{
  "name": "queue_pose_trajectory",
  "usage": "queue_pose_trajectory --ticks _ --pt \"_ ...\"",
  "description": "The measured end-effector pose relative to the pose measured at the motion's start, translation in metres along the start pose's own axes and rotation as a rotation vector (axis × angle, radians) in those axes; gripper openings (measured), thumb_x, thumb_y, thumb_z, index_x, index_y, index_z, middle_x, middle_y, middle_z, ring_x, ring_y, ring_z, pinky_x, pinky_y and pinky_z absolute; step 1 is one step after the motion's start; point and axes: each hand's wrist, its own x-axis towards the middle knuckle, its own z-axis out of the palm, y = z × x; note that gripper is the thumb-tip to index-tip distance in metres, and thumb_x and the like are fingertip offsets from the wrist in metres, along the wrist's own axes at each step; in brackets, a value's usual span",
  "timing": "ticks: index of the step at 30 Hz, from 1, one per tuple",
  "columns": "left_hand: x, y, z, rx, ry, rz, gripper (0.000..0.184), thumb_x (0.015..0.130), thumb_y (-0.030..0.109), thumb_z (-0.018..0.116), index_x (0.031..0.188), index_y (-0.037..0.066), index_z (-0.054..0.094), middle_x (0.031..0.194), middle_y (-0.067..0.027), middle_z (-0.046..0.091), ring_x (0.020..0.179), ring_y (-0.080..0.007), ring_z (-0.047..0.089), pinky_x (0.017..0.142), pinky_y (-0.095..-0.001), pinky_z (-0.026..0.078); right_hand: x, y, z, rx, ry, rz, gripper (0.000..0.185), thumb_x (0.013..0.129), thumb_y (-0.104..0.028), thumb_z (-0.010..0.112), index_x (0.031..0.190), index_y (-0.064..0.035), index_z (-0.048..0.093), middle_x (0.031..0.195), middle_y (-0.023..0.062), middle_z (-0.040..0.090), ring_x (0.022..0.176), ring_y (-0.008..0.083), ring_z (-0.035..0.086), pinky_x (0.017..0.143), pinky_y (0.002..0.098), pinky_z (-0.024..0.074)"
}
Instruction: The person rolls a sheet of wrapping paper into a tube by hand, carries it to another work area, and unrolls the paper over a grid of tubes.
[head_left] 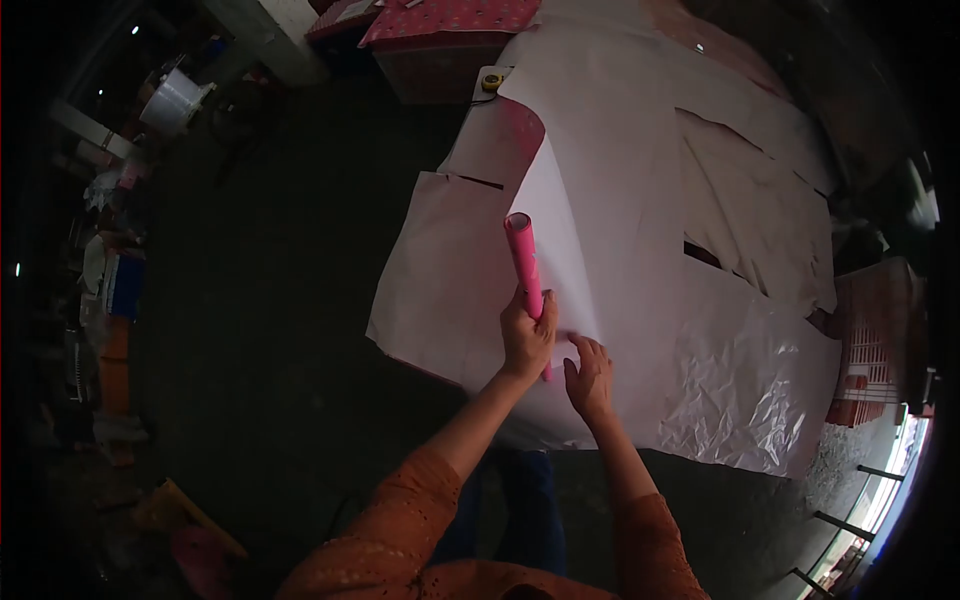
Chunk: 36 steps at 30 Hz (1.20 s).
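My left hand (528,335) is wrapped round a pink roll (521,255), which looks like rolled paper or plastic sheet with a hollow end. The roll points away from me, slightly tilted. Beside it, my right hand (590,380) has its fingers apart, with the fingertips at the white sheet (630,270) just right of the roll. That sheet covers much of the table, and its left part curls up to show a pink patterned underside (525,122). The lower end of the roll is partly hidden by my left hand.
A yellow tape measure (491,82) lies at the table's far left edge. Behind it stands a bin (440,70) under a pink patterned cover (450,18). Crumpled clear film (745,400) lies at the front right. A slatted crate (868,345) stands to the right.
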Motion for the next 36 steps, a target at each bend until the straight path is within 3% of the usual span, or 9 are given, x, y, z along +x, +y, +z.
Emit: queue_pose_trajectory --ticks 8,13,18,21,23,27,29,33,36 --pt "-0.033 0.021 0.007 -0.016 -0.131 0.021 0.015 0.094 0.010 0.062 0.106 0.001 0.062 0.086 -0.0142 0.066 0.075 -0.0272 0.066 0.070 -0.0379 0.052 0.065 -0.149 -0.214 0.127 0.462 -0.495 0.047 0.084 -0.010 0.069 0.129 -0.0031 0.059 0.131 0.0144 0.061 0.127 0.0331 0.053 0.102 0.0446 0.0404" --pt "-0.038 0.022 0.009 -0.164 -0.094 0.065 0.024 0.091 0.008 0.064 0.114 0.002 0.063 0.095 -0.0149 0.067 0.080 -0.0298 0.068 0.072 -0.0392 0.053 0.068 -0.180 -0.203 -0.219 -0.117 -0.684 0.068 0.090 -0.037 0.064 0.145 -0.0021 0.046 0.150 0.0177 0.047 0.140 0.0365 0.042 0.112 0.0488 0.0313" --pt "-0.041 0.024 -0.007 -0.056 -0.193 0.061 0.029 0.087 0.003 0.064 0.115 0.004 0.063 0.097 -0.0146 0.068 0.083 -0.0301 0.068 0.072 -0.0372 0.053 0.093 -0.208 -0.243 -0.131 0.172 -0.772 0.072 0.094 -0.051 0.056 0.148 -0.0043 0.045 0.153 0.0167 0.043 0.145 0.0363 0.035 0.114 0.0498 0.0286" --pt "-0.047 0.022 -0.007 -0.067 -0.232 0.066 0.031 0.084 0.001 0.065 0.115 0.005 0.064 0.097 -0.0139 0.068 0.084 -0.0286 0.069 0.073 -0.0364 0.054 0.091 -0.217 -0.206 -0.436 -0.380 -0.716 0.072 0.096 -0.059 0.048 0.146 -0.0076 0.048 0.155 0.0158 0.041 0.148 0.0343 0.029 0.115 0.0499 0.0253" --pt "-0.047 0.027 -0.005 -0.361 -0.187 0.044 0.031 0.083 0.003 0.067 0.114 0.006 0.064 0.098 -0.0156 0.068 0.085 -0.0307 0.069 0.075 -0.0366 0.054 0.091 -0.227 -0.218 -0.357 -0.241 -0.746 0.074 0.095 -0.061 0.049 0.147 -0.0088 0.047 0.156 0.0149 0.039 0.149 0.0351 0.028 0.115 0.0510 0.0249" --pt "-0.052 0.008 -0.012 -0.090 -0.230 0.151 0.028 0.085 0.007 0.068 0.113 0.006 0.064 0.101 -0.0156 0.069 0.088 -0.0297 0.069 0.077 -0.0358 0.054 0.087 -0.243 -0.216 -0.319 -0.084 -0.771 0.079 0.092 -0.065 0.052 0.150 -0.0118 0.044 0.158 0.0149 0.036 0.148 0.0386 0.026 0.115 0.0534 0.0240" --pt "-0.051 0.022 -0.014 -0.269 -0.201 0.093 0.021 0.088 0.012 0.067 0.109 0.005 0.065 0.101 -0.0145 0.071 0.089 -0.0313 0.070 0.077 -0.0356 0.054 0.085 -0.237 -0.198 -0.393 -0.365 -0.735 0.076 0.091 -0.064 0.055 0.146 -0.0129 0.047 0.156 0.0171 0.037 0.149 0.0363 0.025 0.116 0.0579 0.0230" --pt "-0.040 0.007 -0.012 -0.103 -0.029 0.132 0.016 0.092 0.015 0.065 0.102 0.003 0.064 0.086 -0.0089 0.068 0.076 -0.0225 0.067 0.069 -0.0337 0.052 0.093 -0.229 -0.229 -0.022 0.274 -0.752 0.058 0.084 -0.030 0.071 0.135 -0.0059 0.057 0.143 0.0206 0.051 0.136 0.0406 0.045 0.108 0.0506 0.0348" --pt "-0.010 -0.003 -0.023 -0.410 0.063 -0.414 0.023 0.095 0.020 0.063 0.082 0.004 0.054 0.069 0.0026 0.043 0.063 -0.0071 0.039 0.056 -0.0319 0.037 0.066 -0.194 -0.205 0.134 0.220 -0.406 0.046 0.077 -0.005 0.071 0.122 -0.0032 0.062 0.127 0.0172 0.061 0.115 0.0334 0.059 0.098 0.0446 0.0432"
